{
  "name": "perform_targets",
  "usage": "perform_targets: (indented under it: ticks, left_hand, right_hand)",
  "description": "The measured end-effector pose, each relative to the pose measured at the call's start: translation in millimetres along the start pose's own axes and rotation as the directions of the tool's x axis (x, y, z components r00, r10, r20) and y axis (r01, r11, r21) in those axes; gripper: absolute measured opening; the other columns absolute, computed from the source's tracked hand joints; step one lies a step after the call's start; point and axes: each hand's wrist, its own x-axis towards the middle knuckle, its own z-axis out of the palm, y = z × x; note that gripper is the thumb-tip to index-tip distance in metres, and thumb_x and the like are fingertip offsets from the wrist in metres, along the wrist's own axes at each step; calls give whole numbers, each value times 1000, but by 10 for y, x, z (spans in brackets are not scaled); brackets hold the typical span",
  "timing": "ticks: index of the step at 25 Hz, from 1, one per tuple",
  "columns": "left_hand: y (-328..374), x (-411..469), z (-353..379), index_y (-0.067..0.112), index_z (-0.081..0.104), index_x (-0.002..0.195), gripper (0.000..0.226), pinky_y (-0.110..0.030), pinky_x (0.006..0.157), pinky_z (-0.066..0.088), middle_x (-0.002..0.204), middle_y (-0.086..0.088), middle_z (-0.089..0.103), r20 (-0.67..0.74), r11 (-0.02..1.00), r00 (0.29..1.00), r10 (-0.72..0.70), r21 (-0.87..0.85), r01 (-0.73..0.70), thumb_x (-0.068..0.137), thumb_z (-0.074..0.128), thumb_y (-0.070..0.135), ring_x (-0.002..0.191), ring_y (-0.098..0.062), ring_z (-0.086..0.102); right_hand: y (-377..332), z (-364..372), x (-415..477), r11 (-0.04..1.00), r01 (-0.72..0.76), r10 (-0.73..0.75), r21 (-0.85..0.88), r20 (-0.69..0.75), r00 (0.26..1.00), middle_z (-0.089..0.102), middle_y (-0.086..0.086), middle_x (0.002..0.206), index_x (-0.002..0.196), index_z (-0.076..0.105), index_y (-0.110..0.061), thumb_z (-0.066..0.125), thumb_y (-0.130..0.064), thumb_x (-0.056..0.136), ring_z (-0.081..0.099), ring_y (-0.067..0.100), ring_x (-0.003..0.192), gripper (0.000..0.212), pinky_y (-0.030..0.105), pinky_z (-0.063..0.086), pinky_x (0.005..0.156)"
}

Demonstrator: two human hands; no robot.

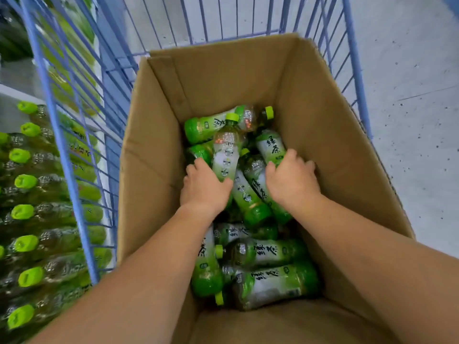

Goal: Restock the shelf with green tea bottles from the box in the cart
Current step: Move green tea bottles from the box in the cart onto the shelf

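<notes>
A deep cardboard box (pixel 320 135) stands in a blue wire cart (pixel 74 175) and holds several green tea bottles lying loose in a heap. Both my arms reach down into it. My left hand (pixel 203 187) grips a bottle (pixel 227 147) that points away from me, green cap up. My right hand (pixel 291 181) curls over another bottle (pixel 269 145) near the box's right wall. More bottles (pixel 273 284) lie crosswise at the near end under my forearms.
Through the cart's left side, rows of green tea bottles (pixel 24 212) with bright green caps stand on the shelf. Grey speckled floor (pixel 409 95) lies to the right of the cart. The box walls rise high around my hands.
</notes>
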Motion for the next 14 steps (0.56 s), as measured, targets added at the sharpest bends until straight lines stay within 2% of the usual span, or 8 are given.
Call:
perform_targets:
  ticks: [3, 5, 7, 10, 12, 14]
  left_hand:
    - [-13, 77, 150, 10, 38, 140, 67, -42, 81, 50, 138, -10, 38, -27, 995, 998, -56, -88, 54, 92, 66, 47, 101, -32, 58]
    - [-51, 111, 232, 8, 50, 123, 56, -38, 72, 47, 129, -10, 40, -21, 993, 996, -82, -82, 81, 92, 64, 52, 84, -28, 56]
    - [-91, 157, 293, 9, 59, 98, 50, -40, 77, 50, 114, -9, 52, -18, 996, 998, -63, -67, 62, 89, 63, 57, 91, -31, 59]
    - [-101, 160, 251, 16, 52, 78, 52, -40, 81, 52, 92, -7, 62, 23, 997, 997, -68, -37, 69, 81, 67, 66, 97, -34, 59]
    - [-95, 154, 198, 14, 54, 81, 59, -36, 69, 46, 94, -6, 61, 41, 996, 996, -85, -6, 85, 76, 69, 71, 94, -31, 59]
    - [-123, 132, 195, 9, 57, 97, 68, -33, 58, 38, 100, -6, 60, 68, 994, 993, -98, -48, 101, 74, 72, 71, 91, -28, 58]
  right_hand:
    - [-45, 125, 141, 949, 37, -33, -314, 17, 999, 53, 20, 133, 137, 40, 1, 42, -42, 102, 41, 38, 127, 55, 41, 41, 90]
    - [-65, 132, 212, 847, 100, -89, -522, 46, 995, 53, 19, 130, 136, 45, 0, 44, -40, 101, 47, 36, 121, 53, 39, 38, 86]
    - [-86, 96, 270, 757, 165, -135, -632, 96, 986, 54, 17, 131, 136, 49, -1, 43, -38, 103, 52, 35, 119, 50, 41, 40, 90]
    - [-133, 26, 244, 843, 121, -53, -525, 142, 988, 50, 18, 137, 138, 48, -2, 50, -39, 99, 47, 35, 123, 54, 38, 46, 93]
    - [-111, 36, 143, 894, 55, 22, -444, 164, 986, 44, 20, 141, 139, 49, -3, 54, -42, 96, 42, 36, 126, 58, 38, 45, 96]
    - [-67, 106, 45, 934, -4, 73, -357, 180, 981, 38, 22, 144, 143, 43, -1, 57, -47, 93, 37, 36, 130, 69, 39, 43, 98]
